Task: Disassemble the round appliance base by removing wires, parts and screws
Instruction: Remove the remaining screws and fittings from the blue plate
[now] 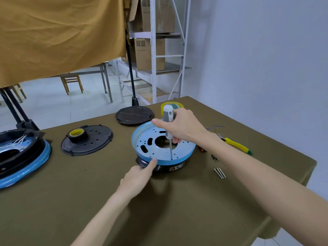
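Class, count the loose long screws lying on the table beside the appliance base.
3: the screws lie side by side, touching, on the table right of the base, under the right forearm. Others may be hidden.

A mustard cloth hangs beyond the olive surface. Metal shelving holds cardboard boxes. A wooden stool stands under a far table.

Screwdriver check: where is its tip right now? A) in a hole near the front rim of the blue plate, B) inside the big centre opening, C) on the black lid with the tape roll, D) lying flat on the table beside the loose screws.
A: the right hand holds the screwdriver upright, its shaft ending at the blue plate near the front rim.
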